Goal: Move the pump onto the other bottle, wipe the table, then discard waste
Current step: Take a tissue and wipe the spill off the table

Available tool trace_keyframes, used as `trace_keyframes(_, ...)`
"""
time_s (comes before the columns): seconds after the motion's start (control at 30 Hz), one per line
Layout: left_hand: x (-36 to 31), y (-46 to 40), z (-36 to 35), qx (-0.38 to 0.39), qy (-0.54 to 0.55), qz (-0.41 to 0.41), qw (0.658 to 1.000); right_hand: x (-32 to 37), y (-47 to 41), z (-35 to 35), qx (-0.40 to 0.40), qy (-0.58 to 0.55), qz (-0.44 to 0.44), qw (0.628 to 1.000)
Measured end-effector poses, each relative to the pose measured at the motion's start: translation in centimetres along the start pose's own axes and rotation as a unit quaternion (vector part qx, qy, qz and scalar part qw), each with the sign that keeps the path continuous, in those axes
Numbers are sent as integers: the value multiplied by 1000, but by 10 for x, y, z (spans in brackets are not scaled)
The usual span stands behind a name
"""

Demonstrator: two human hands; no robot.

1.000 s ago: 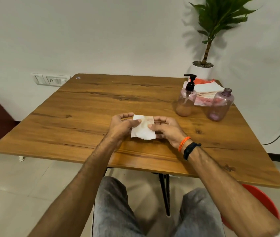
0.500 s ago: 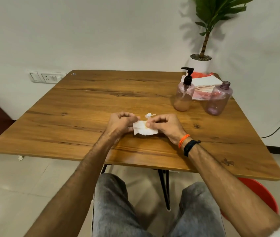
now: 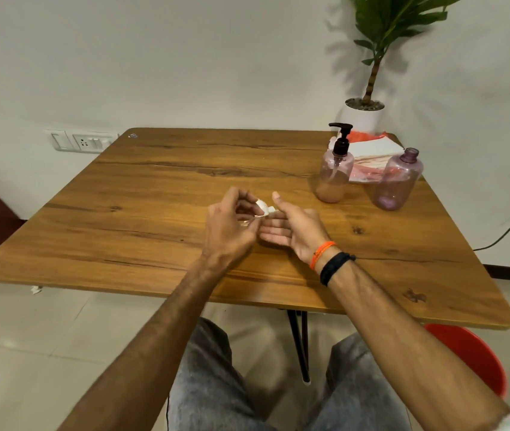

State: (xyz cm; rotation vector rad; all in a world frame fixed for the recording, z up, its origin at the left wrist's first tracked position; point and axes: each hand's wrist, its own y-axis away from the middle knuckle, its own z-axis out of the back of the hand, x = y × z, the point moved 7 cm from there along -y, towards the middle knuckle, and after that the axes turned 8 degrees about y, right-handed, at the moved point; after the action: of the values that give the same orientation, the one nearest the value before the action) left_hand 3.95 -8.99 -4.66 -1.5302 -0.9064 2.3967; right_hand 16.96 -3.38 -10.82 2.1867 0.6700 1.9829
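Head view shows both hands over the middle of the table (image 3: 154,194), a little toward its near edge, working one small white tissue (image 3: 263,209). The left hand (image 3: 231,227) is curled closed around the tissue, pinching it between thumb and fingertips, so only a crumpled scrap peeks out at the top. The right hand (image 3: 294,227) lies flat and open just beside it, thumb up, fingers touching or almost touching the wad; whether it bears any of the paper I cannot tell.

The tissue looks very light, soft and limp, and probably tears easily, more so if damp. It should compress into a ball with little force, so a whole-hand squeeze seems the safer hold than a pinch at one corner, which could shed bits.

It is white with a faint orange-brown tint along one fold, creased and bunched.

Toward the far right corner stand two pinkish clear bottles: the pump bottle (image 3: 334,172), with its black pump (image 3: 341,136) seated and tan liquid low inside, and the open bottle (image 3: 398,181), capless, nearly empty. Behind them lies a stack of paper (image 3: 371,150). A red bin (image 3: 471,356) sits on the floor under the near right corner, the likely place for the waste.
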Motion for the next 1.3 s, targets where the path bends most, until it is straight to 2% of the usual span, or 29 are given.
trace_keyframes(0.1,-8,4,-8,46,-35,-78,995,4,-2,-4,25,-86,-14,996)
trace_keyframes(0.23,3,6,-5,71,-41,-59,995,3,-9,-1,14,-95,-23,995)
trace_keyframes(0.33,22,5,12,65,-60,5,996,7,-18,19,-69,-63,11,996)
trace_keyframes(0.4,42,4,31,68,-83,65,992,20,-22,41,-166,69,82,980)
trace_keyframes(0.5,78,2,60,86,-152,155,972,52,-17,51,-256,296,230,891)
trace_keyframes(0.6,104,1,75,124,-245,179,945,69,-12,33,-240,444,347,791)
trace_keyframes(0.7,120,6,80,152,-308,178,922,61,-19,9,-172,579,365,708)
trace_keyframes(0.77,125,11,81,149,-303,172,925,49,-25,-2,-125,638,340,679)
trace_keyframes(0.83,127,13,81,145,-302,161,928,38,-28,-8,-103,658,314,676)
trace_keyframes(0.97,129,12,82,138,-306,154,929,26,-28,-10,-109,665,298,675)
trace_keyframes(1.13,130,12,83,136,-311,153,928,30,-35,-14,-47,705,290,646)
trace_keyframes(1.3,129,13,82,136,-314,155,927,34,-23,-11,-23,670,316,672)
